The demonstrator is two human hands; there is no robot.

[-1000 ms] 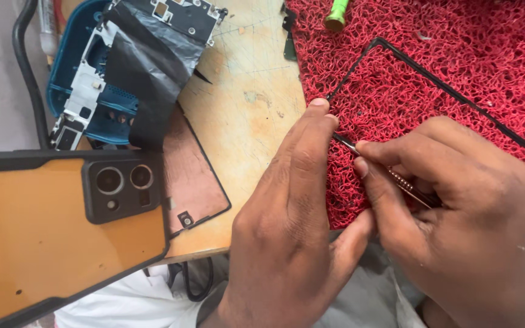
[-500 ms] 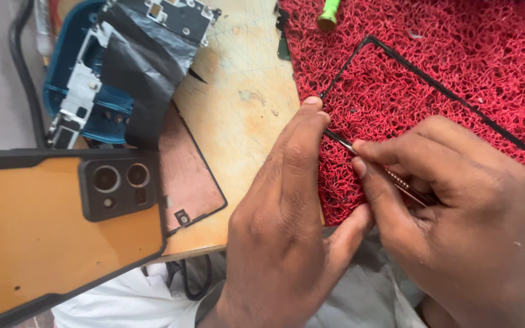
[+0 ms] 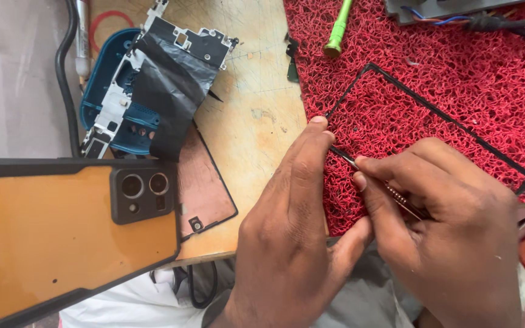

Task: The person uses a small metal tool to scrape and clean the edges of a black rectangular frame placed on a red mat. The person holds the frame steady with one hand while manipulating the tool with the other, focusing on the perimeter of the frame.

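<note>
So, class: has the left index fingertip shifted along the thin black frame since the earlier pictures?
No. The left index fingertip sits at the same near-left corner of the thin black frame; only the camera view has shifted.

Two bare hands, left hand (image 3: 287, 243), right hand (image 3: 451, 237), no rings, short nails, no sleeves in view

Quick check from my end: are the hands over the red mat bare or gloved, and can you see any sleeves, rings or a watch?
Both are bare. The left hand and the right hand wear no gloves, and no rings show on the visible fingers. No sleeve or watch shows in the frame; the wrists run off the bottom edge. Nails are short and plain. No tape, bandage or cable on either hand.
</note>
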